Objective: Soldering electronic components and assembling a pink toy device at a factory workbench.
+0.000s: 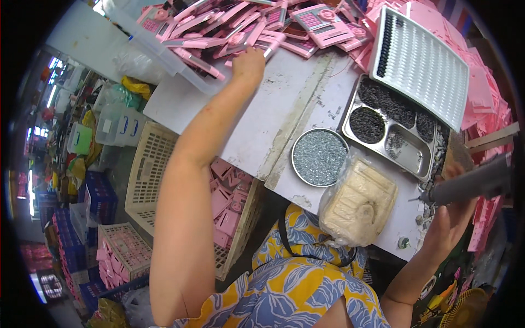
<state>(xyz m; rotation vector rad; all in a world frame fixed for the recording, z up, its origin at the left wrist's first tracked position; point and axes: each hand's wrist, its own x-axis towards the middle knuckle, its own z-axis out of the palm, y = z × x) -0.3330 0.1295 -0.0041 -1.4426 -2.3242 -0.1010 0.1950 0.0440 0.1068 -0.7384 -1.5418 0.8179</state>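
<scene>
My left hand [249, 66] reaches to the near edge of a heap of pink plastic keypad panels [320, 24]. Its fingers are curled at a pink panel [272, 48] with a silvery strip; the fingertips are partly hidden. At the right, a grey electric screwdriver [465, 183] lies across my right hand [455, 221], its thin bit pointing left over the table edge. Fingers show above the tool and the thumb below it. Left of the bit sits a plastic-wrapped, cream-coloured block [361, 202], beside a round tin of small silvery screws [320, 157].
A steel compartment tray [377, 146] holds small dark parts. A white ribbed tray [421, 65] with a row of black pieces rests at its far side. Below the table's left edge stands a beige crate [150, 175] with pink pieces. A clear plastic bin [164, 60] leans by the heap.
</scene>
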